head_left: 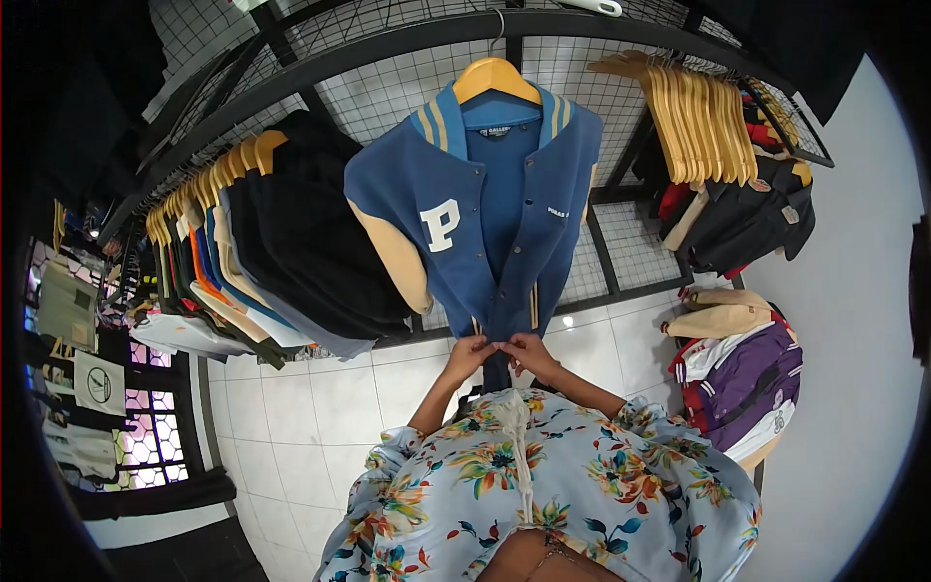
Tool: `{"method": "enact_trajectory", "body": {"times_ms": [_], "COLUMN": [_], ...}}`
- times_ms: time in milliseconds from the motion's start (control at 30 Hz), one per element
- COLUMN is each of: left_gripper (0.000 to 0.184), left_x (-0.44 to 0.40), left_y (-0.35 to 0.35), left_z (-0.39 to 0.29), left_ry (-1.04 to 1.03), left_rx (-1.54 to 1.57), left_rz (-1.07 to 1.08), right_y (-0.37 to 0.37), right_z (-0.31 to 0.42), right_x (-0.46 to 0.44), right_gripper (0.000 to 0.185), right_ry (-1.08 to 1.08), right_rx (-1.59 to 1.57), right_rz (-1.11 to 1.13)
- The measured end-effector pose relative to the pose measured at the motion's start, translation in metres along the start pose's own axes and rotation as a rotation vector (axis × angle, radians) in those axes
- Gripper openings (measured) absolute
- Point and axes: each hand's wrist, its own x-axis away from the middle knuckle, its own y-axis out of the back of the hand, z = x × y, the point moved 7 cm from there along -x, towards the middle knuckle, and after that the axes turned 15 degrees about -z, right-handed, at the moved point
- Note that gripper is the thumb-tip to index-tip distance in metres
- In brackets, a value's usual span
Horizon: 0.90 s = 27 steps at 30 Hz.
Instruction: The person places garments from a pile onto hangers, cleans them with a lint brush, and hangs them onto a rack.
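A blue varsity jacket (448,199) with cream sleeves and a white letter P hangs upright on a wooden hanger (497,83) from the black rack bar. Most of its front is open, with dark snap buttons along both edges. At the bottom of the front, my left hand (469,359) pinches one edge of the jacket. My right hand (530,355) grips the other edge close beside it, and the fingertips of both hands meet. Whatever lies between the fingertips is too small to make out.
Left of the jacket, a row of clothes (301,223) hangs on wooden hangers. Several bare wooden hangers (698,121) hang at the upper right, with dark jackets (752,223) behind. A pile of jackets (742,378) is at the right, above the white tiled floor (291,417).
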Motion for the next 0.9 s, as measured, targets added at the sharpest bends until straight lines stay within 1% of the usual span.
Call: {"method": "enact_trajectory", "body": {"times_ms": [33,100,167,233,300,400,467,500,533,567,600,633,700,733,833,867,900], "left_gripper": [0.012,0.014,0.028,0.028,0.028,0.027,0.026,0.026,0.026,0.026,0.026,0.026,0.028,0.028,0.033,0.033,0.031], "left_x": [0.002,0.004,0.006,0.009,0.012,0.013,0.013,0.012,0.013,0.013,0.013,0.022,0.037,0.037,0.032,0.03,0.029], "left_y": [-0.003,-0.006,-0.005,-0.007,-0.009,-0.01,-0.009,-0.011,-0.015,-0.02,-0.026,-0.035,-0.047,-0.047,-0.039,-0.035,-0.027], "left_z": [0.003,0.002,0.004,0.007,0.008,0.008,0.01,0.008,0.004,0.0,0.0,-0.021,-0.052,-0.053,-0.058,-0.063,-0.07], "left_ry": [0.041,0.044,0.048,0.054,0.063,0.031,0.01,-0.056,-0.118,-0.177,-0.177,-0.224,-0.317,-0.318,-0.258,-0.26,-0.295], "left_rx": [-0.057,0.005,0.117,0.172,0.28,0.255,0.241,0.149,0.057,-0.034,-0.032,-0.127,-0.32,-0.321,-0.399,-0.402,-0.389], "left_rz": [0.069,0.047,0.003,-0.031,-0.086,-0.133,-0.163,-0.164,-0.165,-0.166,-0.167,-0.123,-0.028,-0.023,-0.005,-0.008,-0.09], "right_y": [-0.002,-0.004,-0.005,-0.009,-0.011,-0.01,-0.002,0.0,-0.001,0.011,0.02,0.016,0.011,0.012,-0.002,-0.003,-0.001], "right_z": [0.001,0.003,0.003,0.006,0.0,-0.009,-0.006,0.0,0.008,0.036,0.062,0.071,0.086,0.08,0.071,0.07,0.066], "right_x": [0.002,0.004,0.007,0.009,0.01,0.009,0.005,0.001,-0.004,-0.01,-0.007,-0.014,-0.023,-0.029,-0.053,-0.055,-0.051], "right_gripper": [0.028,0.029,0.029,0.029,0.029,0.029,0.028,0.029,0.029,0.031,0.038,0.038,0.056,0.056,0.065,0.065,0.062], "right_ry": [0.006,0.02,0.032,0.063,0.035,-0.008,0.08,0.13,0.136,0.425,0.711,0.708,0.705,0.702,0.634,0.637,0.658], "right_rx": [0.002,0.011,-0.022,-0.109,-0.124,-0.146,-0.004,0.066,0.065,0.19,0.315,0.317,0.64,0.64,0.563,0.56,0.491], "right_rz": [0.016,0.051,0.065,0.078,0.074,0.069,-0.008,-0.046,-0.046,-0.271,-0.498,-0.498,-0.681,-0.685,-0.532,-0.531,-0.538]}}
